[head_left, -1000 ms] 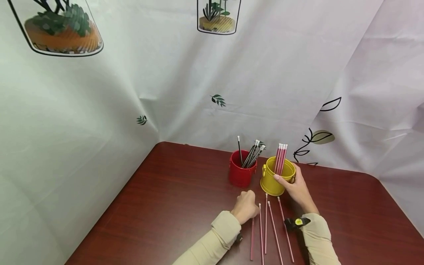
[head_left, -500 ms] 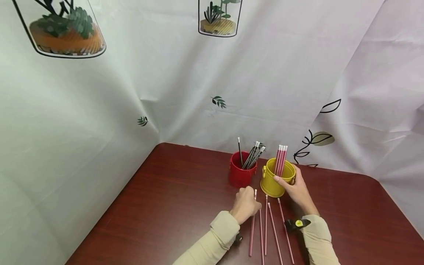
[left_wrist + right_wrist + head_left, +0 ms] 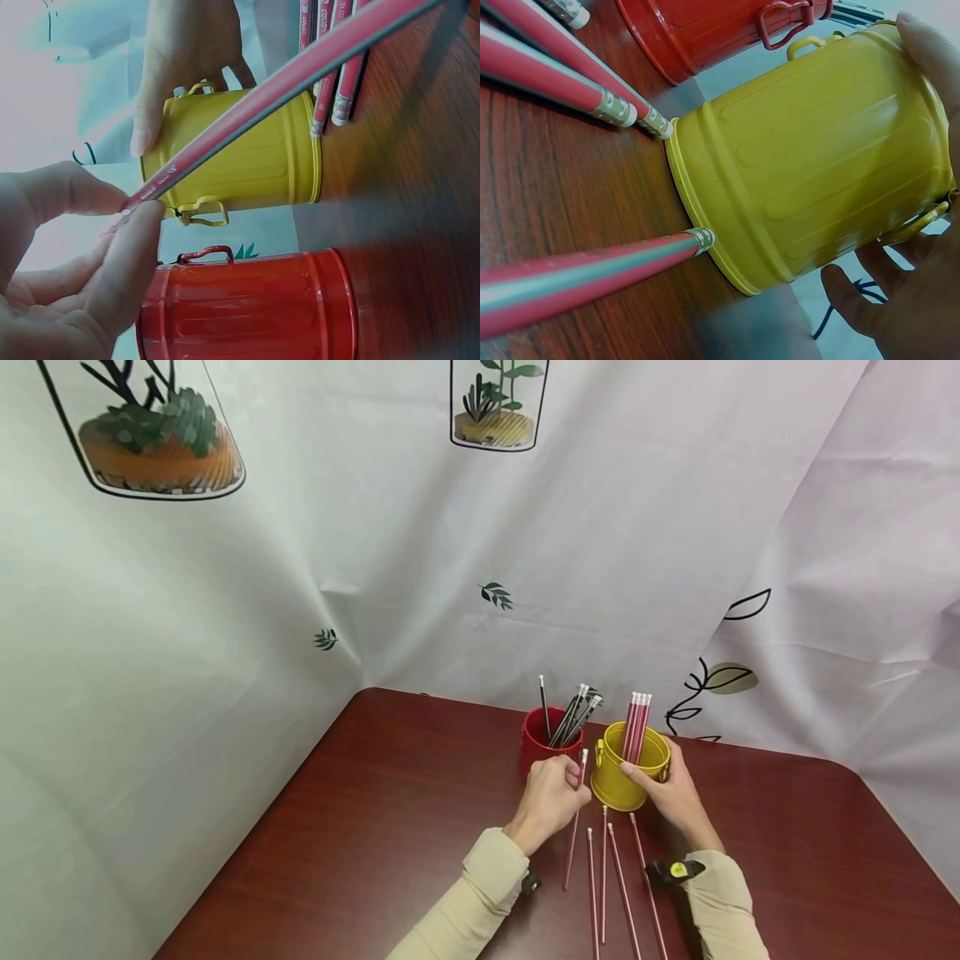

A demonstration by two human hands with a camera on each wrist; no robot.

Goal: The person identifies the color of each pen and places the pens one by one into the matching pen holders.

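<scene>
My left hand [image 3: 551, 797] pinches a red striped pencil [image 3: 572, 852] near its eraser end, just in front of the red bucket [image 3: 534, 750]. In the left wrist view the pencil [image 3: 262, 97] slants across from thumb and fingertips, overlapping the yellow bucket [image 3: 232, 150]. The right hand [image 3: 678, 793] holds that bucket at its right side, thumb at the rim. Several red pencils [image 3: 636, 727] stand upright inside it, white erasers up. The right wrist view shows the yellow bucket's wall [image 3: 817, 157] upright on the table, with fingers of my right hand [image 3: 907, 300] beside its handle.
Several more red pencils [image 3: 622, 885] lie on the brown table [image 3: 390, 827] between my forearms, eraser ends towards the yellow bucket. Black pencils [image 3: 573, 718] lean in the red bucket. A white printed cloth [image 3: 420, 568] hangs behind the table.
My left hand has taken hold of the leftmost pencil and moved forward and up with it, towards the buckets. The right hand stays on the yellow bucket.
</scene>
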